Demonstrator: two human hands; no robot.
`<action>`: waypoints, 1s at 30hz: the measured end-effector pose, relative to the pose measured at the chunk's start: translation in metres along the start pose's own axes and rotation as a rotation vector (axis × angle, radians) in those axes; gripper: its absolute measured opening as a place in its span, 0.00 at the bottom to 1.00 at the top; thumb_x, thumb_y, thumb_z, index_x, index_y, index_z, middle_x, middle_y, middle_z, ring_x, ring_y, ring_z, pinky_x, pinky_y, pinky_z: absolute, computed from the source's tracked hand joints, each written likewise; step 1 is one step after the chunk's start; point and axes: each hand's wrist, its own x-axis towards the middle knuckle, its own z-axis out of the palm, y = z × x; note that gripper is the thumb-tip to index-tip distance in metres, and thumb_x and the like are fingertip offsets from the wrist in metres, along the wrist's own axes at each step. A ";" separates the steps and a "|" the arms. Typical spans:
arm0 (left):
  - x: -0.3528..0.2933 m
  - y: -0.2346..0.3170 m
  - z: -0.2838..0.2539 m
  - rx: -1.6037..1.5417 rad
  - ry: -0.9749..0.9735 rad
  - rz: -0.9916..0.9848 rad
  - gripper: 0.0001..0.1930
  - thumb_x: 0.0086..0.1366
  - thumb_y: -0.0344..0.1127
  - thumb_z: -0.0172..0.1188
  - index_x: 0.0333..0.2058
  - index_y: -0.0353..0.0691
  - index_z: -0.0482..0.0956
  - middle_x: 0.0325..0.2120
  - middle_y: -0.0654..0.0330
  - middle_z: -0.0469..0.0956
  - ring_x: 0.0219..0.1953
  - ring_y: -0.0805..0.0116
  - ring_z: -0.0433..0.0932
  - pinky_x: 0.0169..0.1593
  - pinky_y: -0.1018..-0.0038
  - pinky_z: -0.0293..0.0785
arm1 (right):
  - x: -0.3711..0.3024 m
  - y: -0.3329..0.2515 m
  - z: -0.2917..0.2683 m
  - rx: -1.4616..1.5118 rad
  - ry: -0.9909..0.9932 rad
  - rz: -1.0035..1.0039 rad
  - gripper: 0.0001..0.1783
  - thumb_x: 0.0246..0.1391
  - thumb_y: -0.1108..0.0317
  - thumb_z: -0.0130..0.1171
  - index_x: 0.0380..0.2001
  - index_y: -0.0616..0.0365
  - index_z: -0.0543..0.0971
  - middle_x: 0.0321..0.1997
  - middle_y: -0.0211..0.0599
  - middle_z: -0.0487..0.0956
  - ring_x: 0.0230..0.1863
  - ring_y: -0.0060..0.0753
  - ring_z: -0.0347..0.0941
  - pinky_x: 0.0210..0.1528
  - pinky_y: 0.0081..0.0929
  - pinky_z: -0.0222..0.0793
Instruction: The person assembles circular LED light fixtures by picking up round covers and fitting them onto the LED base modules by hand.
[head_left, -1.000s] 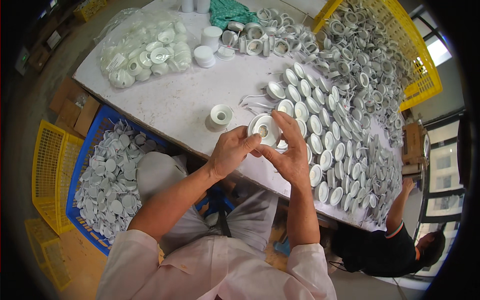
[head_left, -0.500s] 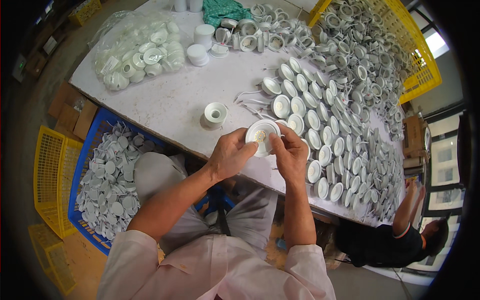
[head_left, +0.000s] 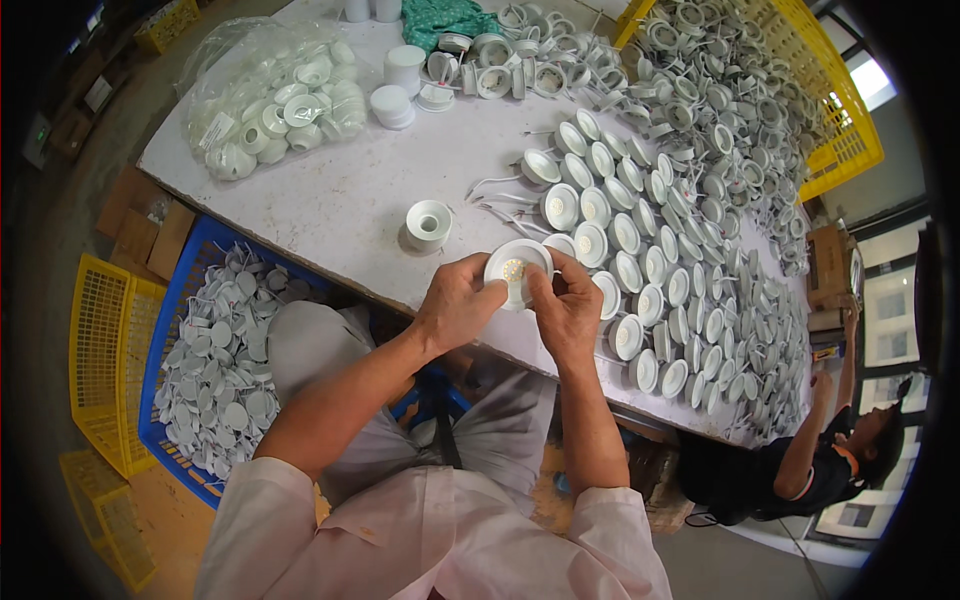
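Between my two hands, over the table's near edge, is a white round downlight housing with a yellow-dotted LED board in its middle. My left hand is closed on its left rim, thumb at the front. On the right side, my right hand grips it too, its thumb pressed inside the cup near the LED board. Just beyond my left hand, a white ring-shaped fitting stands alone on the table. Right of my hands, rows of similar white downlights lie tilted with their wires trailing left.
A clear bag of white cups lies at the far left, beside stacked white discs and a green cloth. A yellow crate spills housings at the far right. A blue basket of white discs stands left. Another person works at right.
My hands and the downlight have shifted slightly left, and the LED board shows a little more to the left. The other person at right has raised an arm farther.
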 end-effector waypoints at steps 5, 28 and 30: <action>0.001 0.002 -0.004 0.012 -0.097 -0.089 0.14 0.57 0.34 0.57 0.39 0.30 0.77 0.27 0.63 0.76 0.29 0.81 0.70 0.33 0.80 0.68 | 0.000 0.007 -0.006 -0.010 0.016 0.047 0.15 0.50 0.72 0.61 0.43 0.64 0.79 0.22 0.23 0.75 0.21 0.09 0.62 0.22 0.12 0.58; 0.008 -0.009 0.048 -0.060 -0.454 -0.284 0.13 0.58 0.24 0.56 0.43 0.30 0.74 0.29 0.63 0.76 0.25 0.80 0.71 0.29 0.80 0.70 | -0.035 -0.004 -0.085 -0.820 -0.114 -0.613 0.36 0.35 0.62 0.67 0.52 0.55 0.71 0.55 0.42 0.68 0.49 0.44 0.67 0.49 0.39 0.66; 0.008 -0.009 0.060 -0.071 -0.472 -0.299 0.13 0.59 0.24 0.55 0.43 0.30 0.73 0.29 0.63 0.76 0.24 0.80 0.71 0.30 0.80 0.70 | -0.040 0.001 -0.094 -0.827 -0.091 -0.592 0.35 0.35 0.62 0.67 0.52 0.55 0.71 0.55 0.42 0.68 0.49 0.43 0.67 0.49 0.38 0.66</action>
